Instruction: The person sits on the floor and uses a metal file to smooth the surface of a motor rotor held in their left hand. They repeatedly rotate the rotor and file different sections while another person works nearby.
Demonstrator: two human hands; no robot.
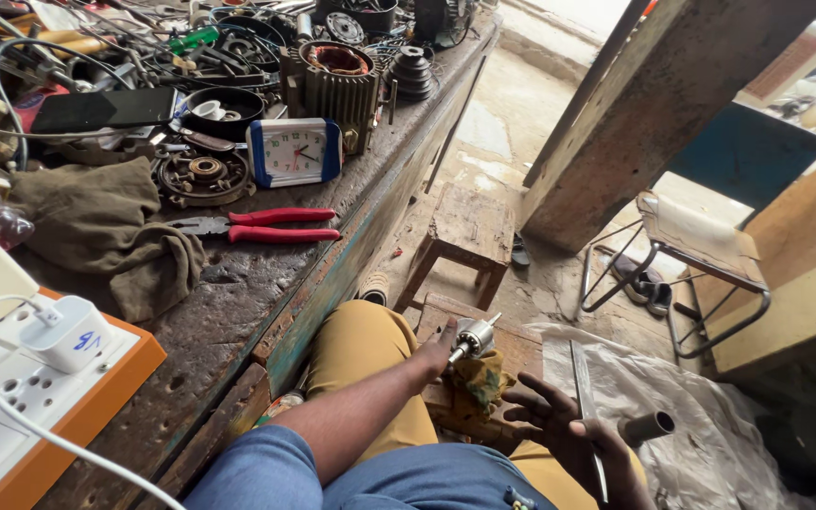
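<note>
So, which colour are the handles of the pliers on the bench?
Red; the pliers show best in the head view.
</note>
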